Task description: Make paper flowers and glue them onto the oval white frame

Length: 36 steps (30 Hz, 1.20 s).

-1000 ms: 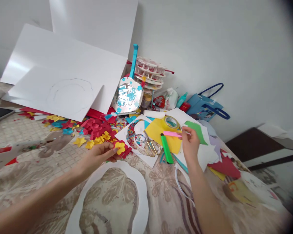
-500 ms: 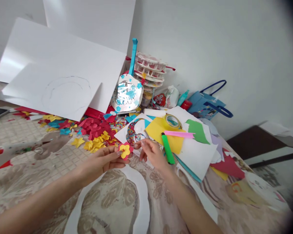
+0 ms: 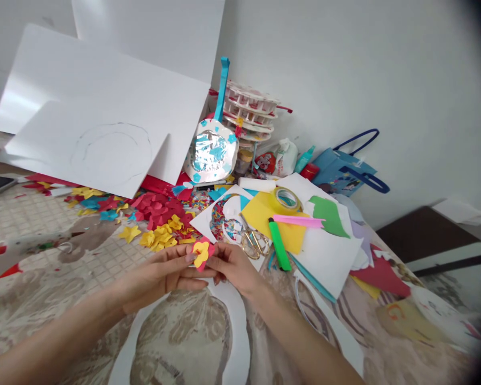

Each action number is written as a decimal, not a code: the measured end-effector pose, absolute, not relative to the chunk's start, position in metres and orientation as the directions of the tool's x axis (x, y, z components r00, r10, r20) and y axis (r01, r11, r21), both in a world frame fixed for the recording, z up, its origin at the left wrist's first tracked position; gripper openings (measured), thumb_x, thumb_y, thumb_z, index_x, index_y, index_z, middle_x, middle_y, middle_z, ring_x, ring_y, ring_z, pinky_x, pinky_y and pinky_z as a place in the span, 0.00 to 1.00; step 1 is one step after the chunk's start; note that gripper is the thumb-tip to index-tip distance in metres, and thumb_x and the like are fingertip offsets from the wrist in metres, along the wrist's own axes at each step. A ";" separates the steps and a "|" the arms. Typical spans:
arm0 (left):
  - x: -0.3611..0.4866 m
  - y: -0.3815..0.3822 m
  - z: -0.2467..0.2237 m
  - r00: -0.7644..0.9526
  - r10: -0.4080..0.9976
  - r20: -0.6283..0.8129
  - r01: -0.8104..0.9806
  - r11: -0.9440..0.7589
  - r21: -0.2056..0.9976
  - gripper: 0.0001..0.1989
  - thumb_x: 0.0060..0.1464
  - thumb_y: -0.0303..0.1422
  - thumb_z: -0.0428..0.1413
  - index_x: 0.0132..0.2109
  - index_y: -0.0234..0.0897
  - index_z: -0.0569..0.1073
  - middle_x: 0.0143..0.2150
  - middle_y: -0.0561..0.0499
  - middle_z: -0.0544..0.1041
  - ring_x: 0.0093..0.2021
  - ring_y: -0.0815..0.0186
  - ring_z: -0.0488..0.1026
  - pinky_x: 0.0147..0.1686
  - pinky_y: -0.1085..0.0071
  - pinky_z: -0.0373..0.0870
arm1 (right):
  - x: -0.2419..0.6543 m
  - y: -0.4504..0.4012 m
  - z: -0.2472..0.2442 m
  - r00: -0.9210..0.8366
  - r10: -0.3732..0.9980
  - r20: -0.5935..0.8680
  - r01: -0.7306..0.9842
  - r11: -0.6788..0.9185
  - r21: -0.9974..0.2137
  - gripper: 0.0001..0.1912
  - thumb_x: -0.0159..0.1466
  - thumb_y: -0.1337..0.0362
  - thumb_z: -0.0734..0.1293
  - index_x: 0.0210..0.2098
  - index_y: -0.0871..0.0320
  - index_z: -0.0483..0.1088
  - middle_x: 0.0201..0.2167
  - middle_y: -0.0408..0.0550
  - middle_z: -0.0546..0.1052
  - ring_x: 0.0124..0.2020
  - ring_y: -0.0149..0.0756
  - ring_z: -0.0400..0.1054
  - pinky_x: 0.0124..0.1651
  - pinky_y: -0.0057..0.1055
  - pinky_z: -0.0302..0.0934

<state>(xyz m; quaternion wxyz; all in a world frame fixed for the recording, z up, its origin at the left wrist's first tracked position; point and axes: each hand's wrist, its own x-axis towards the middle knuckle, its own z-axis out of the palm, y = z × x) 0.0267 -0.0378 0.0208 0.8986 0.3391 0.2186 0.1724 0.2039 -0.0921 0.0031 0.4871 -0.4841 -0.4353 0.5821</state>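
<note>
A small paper flower [image 3: 201, 253], yellow on red, is pinched by the fingers of my left hand [image 3: 160, 272]. On its right edge, the thumb and finger of my right hand [image 3: 234, 267] grip the same flower. Below both hands lies a large white paper ring [image 3: 238, 326] on the patterned cloth. Yellow paper flowers [image 3: 158, 238] and a heap of red ones [image 3: 156, 210] are just beyond my left hand. Gold-handled scissors [image 3: 255, 244] rest beyond my right hand.
A green marker [image 3: 279, 246], yellow tape [image 3: 286, 198] and paper sheets [image 3: 324, 256] lie at the right. White boards [image 3: 104, 107] lean at the back left, beside a round foil-centred craft [image 3: 213, 151]. A glue gun [image 3: 20, 251] is at the left; a blue bag [image 3: 340, 171] stands back right.
My right hand has moved left and down to the flower and now grips its edge. The flower has tilted in my left hand. The scissors have come into view.
</note>
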 end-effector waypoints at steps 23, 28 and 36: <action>0.026 -0.039 0.023 0.801 0.497 -0.333 -0.142 0.698 0.702 0.13 0.49 0.34 0.62 0.42 0.38 0.72 0.37 0.52 0.80 0.41 0.59 0.78 0.37 0.71 0.75 | 0.202 -0.103 -0.007 0.079 0.988 -0.131 -0.203 -0.112 -0.973 0.17 0.58 0.51 0.66 0.24 0.58 0.64 0.17 0.38 0.70 0.13 0.22 0.59 0.15 0.21 0.45; 0.025 -0.037 0.021 0.800 0.527 -0.287 -0.127 0.616 0.777 0.06 0.54 0.34 0.58 0.39 0.37 0.73 0.37 0.52 0.80 0.42 0.62 0.78 0.39 0.72 0.74 | 0.206 -0.104 -0.009 0.097 0.988 -0.122 -0.165 -0.105 -0.981 0.19 0.59 0.48 0.65 0.27 0.59 0.67 0.19 0.40 0.71 0.14 0.24 0.61 0.15 0.22 0.46; 0.026 -0.037 0.017 0.798 0.528 -0.291 -0.098 0.591 0.801 0.07 0.52 0.34 0.60 0.38 0.38 0.74 0.37 0.52 0.79 0.41 0.61 0.78 0.38 0.70 0.75 | 0.205 -0.104 -0.008 0.115 0.990 -0.083 -0.137 -0.067 -0.988 0.18 0.57 0.50 0.68 0.26 0.58 0.64 0.18 0.38 0.69 0.14 0.22 0.58 0.16 0.21 0.48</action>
